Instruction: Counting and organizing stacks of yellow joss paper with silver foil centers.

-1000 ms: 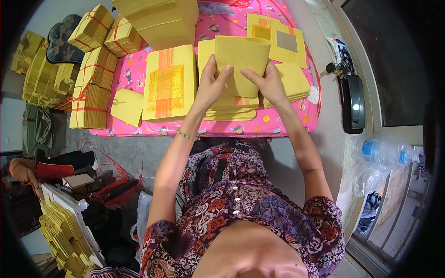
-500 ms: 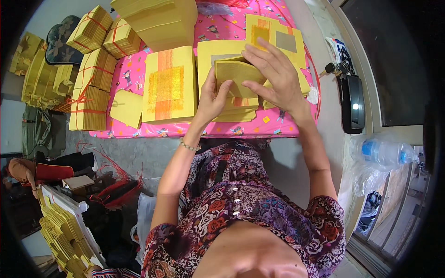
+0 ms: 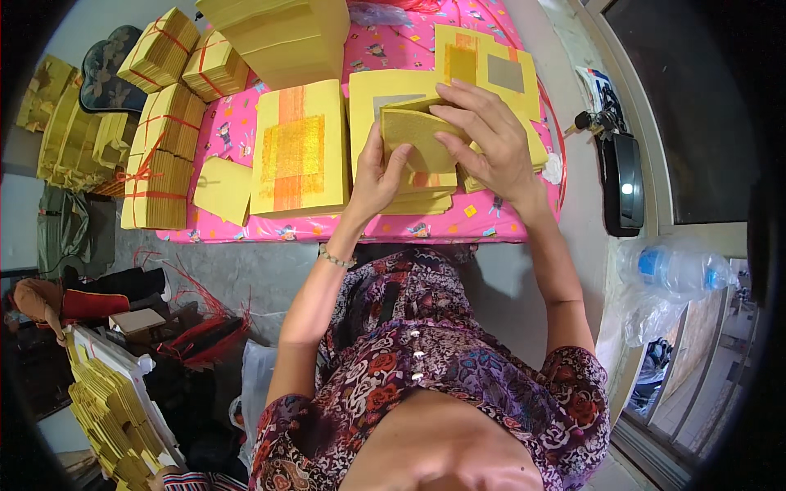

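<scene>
We had the folded yellow paper (image 3: 416, 137) up over the pink worktop (image 3: 471, 233), left edge pinched between the fingers of our left hand (image 3: 378, 178). Our right hand (image 3: 495, 151) curled round its right end, grip unclear tbh. The bottle (image 3: 689, 270) had a blue label (image 3: 652, 263), too small to read.

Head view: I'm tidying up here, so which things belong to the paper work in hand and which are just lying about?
Seemingly part of the work:
- folded paper, in the left hand and right hand
- printed sheets
- tied bundles

Apparently just lying about:
- bottle
- black case
</scene>
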`<move>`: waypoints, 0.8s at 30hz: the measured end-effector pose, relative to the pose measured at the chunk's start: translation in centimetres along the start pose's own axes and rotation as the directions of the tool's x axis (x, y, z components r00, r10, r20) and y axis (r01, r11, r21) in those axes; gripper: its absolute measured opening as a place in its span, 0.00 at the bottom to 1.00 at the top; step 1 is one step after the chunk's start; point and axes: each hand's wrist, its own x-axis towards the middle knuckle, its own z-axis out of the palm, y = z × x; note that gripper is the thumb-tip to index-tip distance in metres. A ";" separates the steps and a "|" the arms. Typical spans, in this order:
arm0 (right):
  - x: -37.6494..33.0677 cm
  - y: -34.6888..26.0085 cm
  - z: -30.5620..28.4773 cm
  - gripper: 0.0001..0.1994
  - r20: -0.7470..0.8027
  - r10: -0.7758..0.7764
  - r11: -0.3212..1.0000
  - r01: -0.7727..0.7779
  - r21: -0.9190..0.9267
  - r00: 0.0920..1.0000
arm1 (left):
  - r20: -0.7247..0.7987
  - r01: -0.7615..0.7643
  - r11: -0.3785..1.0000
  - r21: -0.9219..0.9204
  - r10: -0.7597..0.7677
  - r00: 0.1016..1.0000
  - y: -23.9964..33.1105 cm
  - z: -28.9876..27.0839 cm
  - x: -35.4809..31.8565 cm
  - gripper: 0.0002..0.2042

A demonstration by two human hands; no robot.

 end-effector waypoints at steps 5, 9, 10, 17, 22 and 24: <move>0.2 0.1 0.4 0.10 -0.051 0.034 0.996 -0.029 0.081 0.998 | -0.005 -0.021 0.999 0.047 0.021 1.000 -0.3 0.0 0.0 0.21; 0.4 -0.2 0.6 0.08 -0.074 0.112 0.982 -0.099 0.158 0.991 | -0.016 -0.014 0.999 0.029 0.014 1.000 -0.3 0.1 0.0 0.21; 0.4 -0.3 0.7 0.08 -0.078 0.123 0.980 -0.109 0.166 0.989 | -0.012 -0.018 0.999 0.032 0.018 1.000 -0.3 0.0 0.0 0.21; 0.4 -0.3 0.8 0.07 -0.075 0.137 0.979 -0.124 0.161 0.988 | -0.026 -0.030 0.999 0.029 0.031 0.999 -0.2 0.2 0.1 0.20; 0.1 -0.1 0.8 0.18 -0.099 0.157 0.975 -0.138 0.172 0.983 | -0.048 -0.011 1.000 0.008 0.012 0.999 0.2 0.5 0.3 0.17; -0.3 -0.8 1.3 0.22 -0.141 0.302 0.919 -0.249 0.304 0.943 | -0.053 -0.006 1.000 -0.016 0.005 0.999 0.3 0.5 0.4 0.16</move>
